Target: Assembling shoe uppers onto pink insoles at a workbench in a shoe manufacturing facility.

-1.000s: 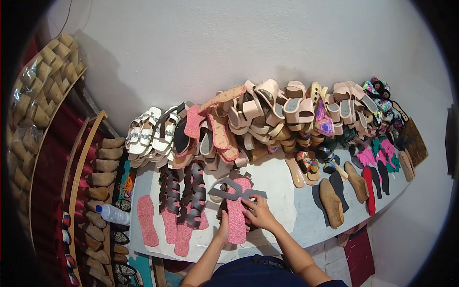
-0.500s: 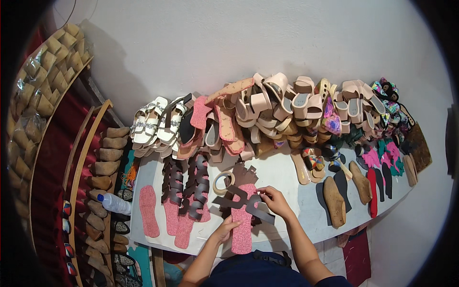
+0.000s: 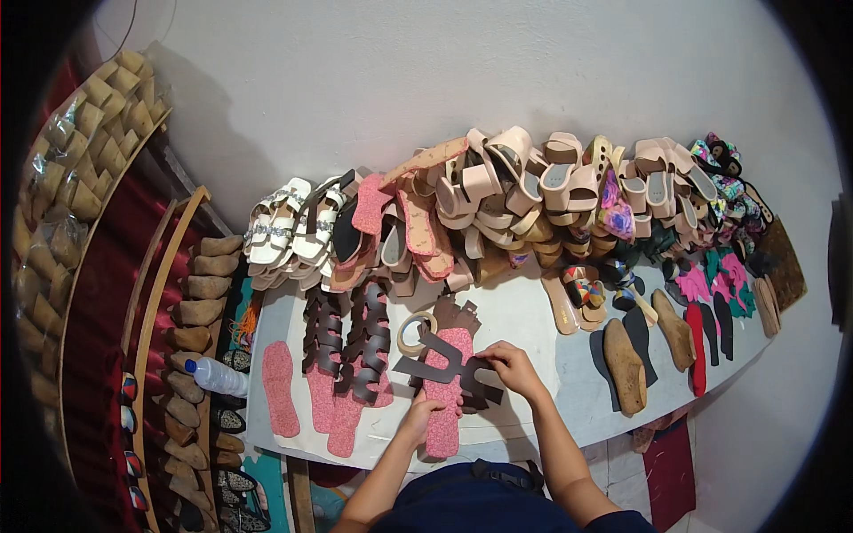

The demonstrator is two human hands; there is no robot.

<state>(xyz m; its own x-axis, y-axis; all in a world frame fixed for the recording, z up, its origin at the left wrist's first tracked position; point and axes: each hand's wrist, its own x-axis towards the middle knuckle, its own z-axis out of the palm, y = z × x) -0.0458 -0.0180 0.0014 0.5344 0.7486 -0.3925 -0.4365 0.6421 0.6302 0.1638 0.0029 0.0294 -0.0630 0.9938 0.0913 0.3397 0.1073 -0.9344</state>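
Hands work at 6 o'clock on the tabletop. We pinch a dark strap cutout in our right hand; our left hand presses the pink insole beneath it.

Both bare forearms extend forward from the lower edge, converging. Left hand: palm down, fingers spread flat and pressing. Right hand: set farther forward, fingers curled in a pinch, wrist slightly bent.
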